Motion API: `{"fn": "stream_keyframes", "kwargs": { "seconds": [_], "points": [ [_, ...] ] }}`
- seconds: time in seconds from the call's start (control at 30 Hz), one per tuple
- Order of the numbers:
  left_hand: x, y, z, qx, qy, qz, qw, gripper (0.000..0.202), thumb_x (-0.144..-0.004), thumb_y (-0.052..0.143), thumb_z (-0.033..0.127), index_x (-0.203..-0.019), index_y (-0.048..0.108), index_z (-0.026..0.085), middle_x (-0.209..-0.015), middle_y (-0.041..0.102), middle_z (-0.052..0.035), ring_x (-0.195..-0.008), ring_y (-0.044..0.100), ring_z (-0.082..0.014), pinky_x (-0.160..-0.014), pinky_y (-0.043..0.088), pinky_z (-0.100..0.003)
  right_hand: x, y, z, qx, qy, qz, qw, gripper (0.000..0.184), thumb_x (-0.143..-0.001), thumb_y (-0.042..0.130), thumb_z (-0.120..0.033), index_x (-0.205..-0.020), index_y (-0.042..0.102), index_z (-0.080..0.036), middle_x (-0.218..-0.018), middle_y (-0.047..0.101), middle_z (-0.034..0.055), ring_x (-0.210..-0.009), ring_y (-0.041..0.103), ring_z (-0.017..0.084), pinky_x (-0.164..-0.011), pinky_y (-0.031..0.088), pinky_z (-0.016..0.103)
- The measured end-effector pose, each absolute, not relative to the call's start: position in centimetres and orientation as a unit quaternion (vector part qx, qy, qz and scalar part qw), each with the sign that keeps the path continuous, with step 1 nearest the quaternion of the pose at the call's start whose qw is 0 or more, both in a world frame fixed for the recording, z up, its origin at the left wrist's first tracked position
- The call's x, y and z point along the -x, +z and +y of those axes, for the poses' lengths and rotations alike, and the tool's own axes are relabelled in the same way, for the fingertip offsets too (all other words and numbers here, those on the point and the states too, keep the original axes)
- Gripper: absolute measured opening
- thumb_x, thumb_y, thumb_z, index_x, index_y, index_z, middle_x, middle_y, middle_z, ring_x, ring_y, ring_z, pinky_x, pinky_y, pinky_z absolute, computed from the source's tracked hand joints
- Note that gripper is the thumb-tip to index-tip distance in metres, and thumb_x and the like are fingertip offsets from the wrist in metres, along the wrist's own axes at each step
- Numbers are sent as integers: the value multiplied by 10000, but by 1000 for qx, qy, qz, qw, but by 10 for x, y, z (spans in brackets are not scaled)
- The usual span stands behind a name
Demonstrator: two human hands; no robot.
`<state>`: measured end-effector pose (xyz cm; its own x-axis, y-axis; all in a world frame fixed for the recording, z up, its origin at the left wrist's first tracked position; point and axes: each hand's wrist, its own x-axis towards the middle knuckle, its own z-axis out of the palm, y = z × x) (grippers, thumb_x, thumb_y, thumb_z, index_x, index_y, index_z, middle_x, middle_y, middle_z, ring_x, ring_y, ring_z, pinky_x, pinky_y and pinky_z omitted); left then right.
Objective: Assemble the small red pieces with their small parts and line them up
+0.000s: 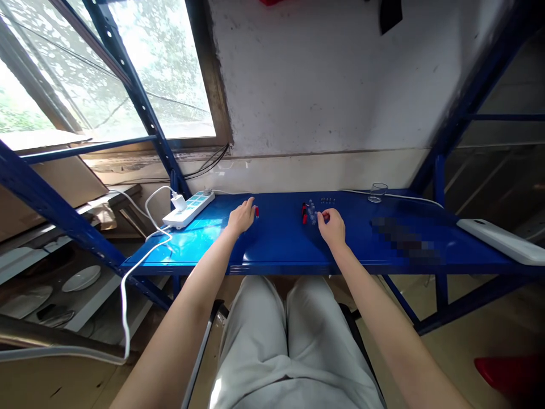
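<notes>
On the blue table (276, 244), my left hand (242, 217) rests palm down with its fingers stretched forward. A small red piece (256, 212) shows right against its thumb side; whether they touch is unclear. My right hand (332, 227) is closed in a pinch, and a tiny dark reddish bit shows at its fingertips, too small to name. Just left of those fingertips stands a cluster of small clear plastic pieces (312, 211). A small red and black object (304, 213) lies beside the cluster. Behind my right hand sit several tiny pieces (327, 200) in rows.
A white power strip (189, 210) with a plugged-in cable occupies the table's left end. Toward the back right stands a clear glass (377, 192). A blurred dark patch (406, 238) and a white flat object (502, 241) are on the right. Blue frame posts flank the table.
</notes>
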<state>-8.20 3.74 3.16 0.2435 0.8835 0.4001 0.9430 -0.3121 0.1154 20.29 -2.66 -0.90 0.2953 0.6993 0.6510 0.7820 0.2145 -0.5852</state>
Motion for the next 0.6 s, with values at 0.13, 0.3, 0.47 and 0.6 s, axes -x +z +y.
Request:
{"fn": "stream_keyframes", "kwargs": {
  "seconds": [0.13, 0.3, 0.47, 0.6],
  "points": [
    [62, 32, 39, 782, -185, -589, 86, 488, -932, 145, 377, -1374, 254, 203, -1160, 554, -130, -980, 594, -250, -776, 434, -335, -204, -10, -25, 619, -43, -592, 515, 203, -838, 429, -381, -737, 436, -205, -730, 501, 35, -632, 464, 150, -538, 334, 266],
    [51, 24, 46, 767, -151, -620, 64, 372, -922, 218, 270, -1180, 457, 151, -1088, 579, -147, -945, 610, -256, -753, 435, -330, -204, -11, -26, 617, -43, -591, 517, 197, -840, 433, -369, -731, 434, -205, -726, 502, 31, -630, 463, 147, -546, 340, 267],
    [49, 17, 47, 739, -231, -633, 7, 235, -884, 338, 218, -1006, 532, 163, -985, 620, -139, -897, 616, -254, -728, 421, -322, -202, -5, -31, 587, -66, -601, 538, 212, -858, 415, -370, -728, 442, -205, -716, 497, 32, -636, 467, 149, -562, 359, 272],
    [38, 8, 41, 669, -426, -598, -114, 180, -874, 394, 256, -820, 552, 189, -756, 628, -74, -742, 609, -191, -648, 410, -266, -185, 5, -36, 493, -94, -676, 540, 223, -883, 387, -366, -761, 478, -203, -720, 510, 46, -657, 475, 152, -614, 382, 280]
  ]
}}
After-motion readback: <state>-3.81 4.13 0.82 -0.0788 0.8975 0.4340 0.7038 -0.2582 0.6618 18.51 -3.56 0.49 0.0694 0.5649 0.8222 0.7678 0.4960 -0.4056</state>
